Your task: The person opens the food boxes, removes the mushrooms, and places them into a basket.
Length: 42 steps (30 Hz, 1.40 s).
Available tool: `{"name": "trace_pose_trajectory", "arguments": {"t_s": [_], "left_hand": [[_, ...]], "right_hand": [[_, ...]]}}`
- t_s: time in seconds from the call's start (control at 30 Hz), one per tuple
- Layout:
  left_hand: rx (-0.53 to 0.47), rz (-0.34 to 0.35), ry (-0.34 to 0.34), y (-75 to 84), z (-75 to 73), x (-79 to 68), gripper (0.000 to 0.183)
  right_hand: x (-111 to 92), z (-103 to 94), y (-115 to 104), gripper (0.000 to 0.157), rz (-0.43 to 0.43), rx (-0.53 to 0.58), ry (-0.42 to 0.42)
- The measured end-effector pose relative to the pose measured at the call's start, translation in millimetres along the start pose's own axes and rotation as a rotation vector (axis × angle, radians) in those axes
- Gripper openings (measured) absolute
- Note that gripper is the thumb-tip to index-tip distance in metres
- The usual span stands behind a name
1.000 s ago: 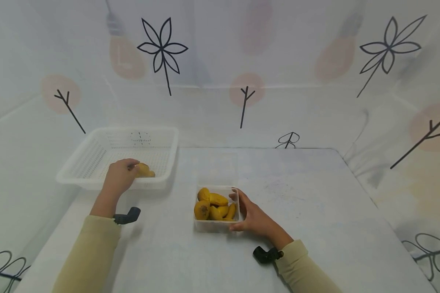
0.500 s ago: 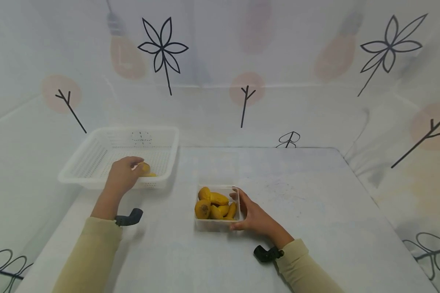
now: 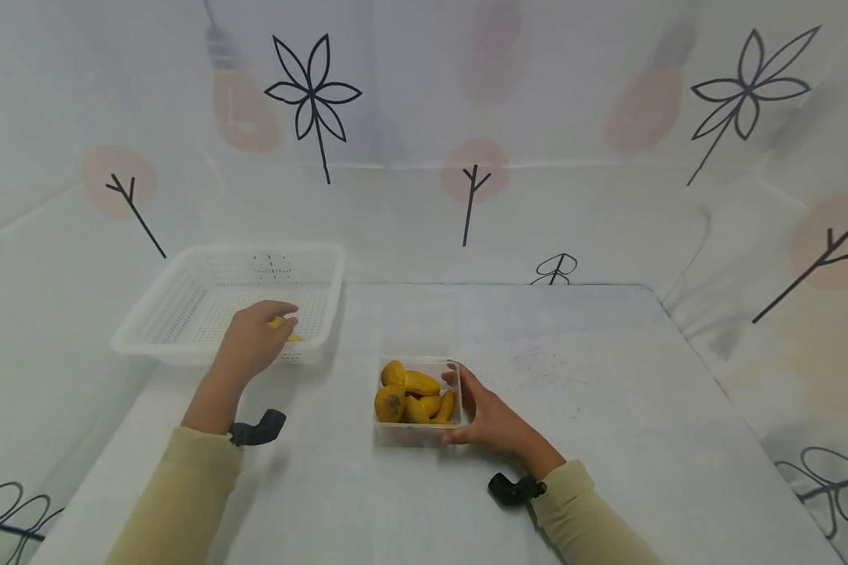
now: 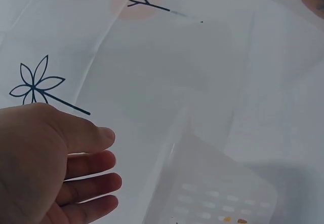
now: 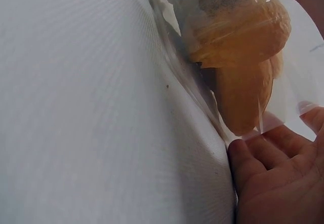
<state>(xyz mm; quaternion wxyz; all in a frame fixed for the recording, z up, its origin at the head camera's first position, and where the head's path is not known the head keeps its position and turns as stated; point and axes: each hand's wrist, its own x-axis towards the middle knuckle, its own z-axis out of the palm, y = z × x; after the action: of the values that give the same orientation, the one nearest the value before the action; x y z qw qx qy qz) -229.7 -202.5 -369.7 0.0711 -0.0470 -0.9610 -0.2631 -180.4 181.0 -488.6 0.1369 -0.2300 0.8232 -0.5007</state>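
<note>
My left hand (image 3: pixel 257 337) hovers over the front right of a white perforated basket (image 3: pixel 141 333), fingers relaxed. Nothing lies between the fingers and thumb in the left wrist view. Yellow pieces (image 3: pixel 294 337) sit in the basket just under it, mostly covered by the hand. My right hand (image 3: pixel 491 420) grips the right side of a clear plastic box (image 3: pixel 410 435) standing on the table. Inside are several yellow pieces (image 3: pixel 390 404) shaped like fruit, some round, some long. The right wrist view shows the fingertips against the box wall, close to the pieces (image 5: pixel 245 97).
A transparent lid-like panel (image 3: pixel 420 322) lies behind the box. The white table (image 3: pixel 593 408) ends in a straight back edge against a white curtain (image 3: pixel 396 220) printed with leaves and bulbs. Each wrist wears a dark camera mount (image 3: pixel 257 430).
My left hand has let go of the yellow piece in the basket and shifted slightly right, its fingers loosening. The right hand and the box have stayed in place.
</note>
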Motion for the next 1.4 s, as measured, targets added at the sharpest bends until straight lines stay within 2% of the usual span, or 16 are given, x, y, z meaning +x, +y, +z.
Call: {"name": "trace_pose_trajectory", "arguments": {"t_s": [0.3, 0.53, 0.77, 0.87, 1.03, 1.4], "left_hand": [[0.026, 0.132, -0.021, 20.4, 5.6, -9.4, 0.034], [0.018, 0.144, -0.08, 35.9, 15.5, -17.3, 0.036], [-0.036, 0.213, -0.12, 44.4, 25.6, -24.2, 0.037], [-0.045, 0.219, -0.147, 47.2, 28.5, -26.3, 0.039], [-0.055, 0.211, -0.212, 52.7, 32.1, -31.3, 0.042], [-0.098, 0.287, -0.27, 68.1, 35.0, -43.7, 0.045]], "right_hand": [[0.3, 0.9, 1.1, 0.116, 0.001, -0.009, 0.006], [0.5, 0.8, 1.3, 0.115, 0.005, -0.013, 0.01], [-0.9, 0.1, -1.8, 0.116, 0.003, 0.005, 0.001], [-1.2, -0.4, -3.8, 0.116, -0.007, 0.007, -0.002], [-1.5, -1.3, -4.7, 0.115, -0.02, 0.007, -0.01], [-0.8, -1.9, -2.8, 0.114, -0.021, -0.015, -0.003]]}}
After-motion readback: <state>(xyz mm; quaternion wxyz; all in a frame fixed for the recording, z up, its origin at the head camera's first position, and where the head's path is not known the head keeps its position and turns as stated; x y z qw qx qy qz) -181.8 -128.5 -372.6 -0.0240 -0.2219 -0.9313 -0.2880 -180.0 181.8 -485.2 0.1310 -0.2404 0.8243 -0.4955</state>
